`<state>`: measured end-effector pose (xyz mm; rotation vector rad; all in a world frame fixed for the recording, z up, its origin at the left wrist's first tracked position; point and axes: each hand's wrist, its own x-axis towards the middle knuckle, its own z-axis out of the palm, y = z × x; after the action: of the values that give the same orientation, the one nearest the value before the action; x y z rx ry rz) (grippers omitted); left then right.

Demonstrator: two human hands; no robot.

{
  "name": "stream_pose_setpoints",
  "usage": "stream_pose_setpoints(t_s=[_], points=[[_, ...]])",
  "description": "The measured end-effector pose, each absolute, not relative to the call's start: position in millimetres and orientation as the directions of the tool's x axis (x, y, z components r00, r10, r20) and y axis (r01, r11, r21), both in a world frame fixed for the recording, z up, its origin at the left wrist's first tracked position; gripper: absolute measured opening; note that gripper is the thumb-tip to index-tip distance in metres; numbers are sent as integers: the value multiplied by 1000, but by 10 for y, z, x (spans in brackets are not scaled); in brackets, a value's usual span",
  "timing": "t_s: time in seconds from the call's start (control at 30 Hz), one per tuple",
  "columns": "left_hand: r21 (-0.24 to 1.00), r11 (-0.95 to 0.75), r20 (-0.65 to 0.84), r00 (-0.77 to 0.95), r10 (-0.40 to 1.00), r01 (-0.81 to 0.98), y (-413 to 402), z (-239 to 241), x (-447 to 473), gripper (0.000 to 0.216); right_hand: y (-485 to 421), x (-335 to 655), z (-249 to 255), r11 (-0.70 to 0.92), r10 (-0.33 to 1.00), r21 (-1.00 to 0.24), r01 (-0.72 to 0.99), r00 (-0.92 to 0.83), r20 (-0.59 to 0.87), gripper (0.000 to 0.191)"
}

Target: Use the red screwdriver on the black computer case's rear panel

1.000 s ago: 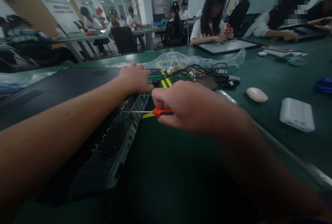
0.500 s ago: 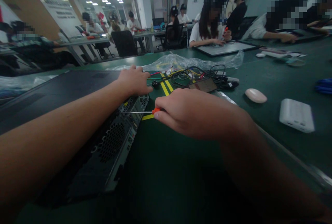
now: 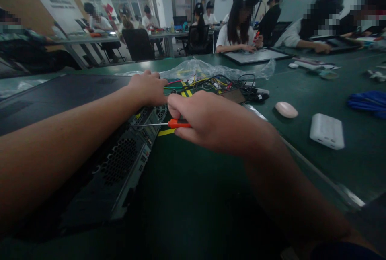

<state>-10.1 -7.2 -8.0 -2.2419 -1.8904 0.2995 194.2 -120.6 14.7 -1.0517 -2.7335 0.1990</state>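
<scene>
A black computer case [image 3: 75, 103] lies on its side on the green table [image 3: 211, 195], its vented rear panel [image 3: 123, 163] turned toward me. My left hand [image 3: 147, 88] rests on the case's top far corner, fingers curled over the edge. My right hand [image 3: 208, 121] is closed around the orange handle of a screwdriver [image 3: 173, 123]. The thin metal shaft points left, and its tip touches the rear panel near the top edge.
Tangled wires [image 3: 220, 85] and a clear plastic bag [image 3: 211, 69] lie behind my hands. A pink oval object [image 3: 286, 109], a white box [image 3: 327, 131] and blue cloth [image 3: 366, 101] sit to the right. Other people work at the table's far side and beyond.
My right hand and the screwdriver have shifted slightly left, closer to the case. The view has turned a little to the right. My left hand stays on the case.
</scene>
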Motion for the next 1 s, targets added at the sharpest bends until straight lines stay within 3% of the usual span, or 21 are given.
stream_pose_setpoints(t_s=[0.17,0.4,0.67,1.0], points=[[-275,-167,-10,171,985,947,-51,-105,-116,78,-1223,1930,174,725,686,-176,666,-719,106,10],[-234,-174,-17,175,985,957,-37,-96,-128,82,-1223,1937,169,727,687,-144,672,-718,115,25],[-222,-164,-32,161,986,961,-60,-73,-100,83,-1228,1929,165,733,680,-131,668,-720,136,20],[-233,-175,-29,173,984,956,-43,-86,-116,81,-1238,1935,183,727,686,-138,672,-718,119,27]])
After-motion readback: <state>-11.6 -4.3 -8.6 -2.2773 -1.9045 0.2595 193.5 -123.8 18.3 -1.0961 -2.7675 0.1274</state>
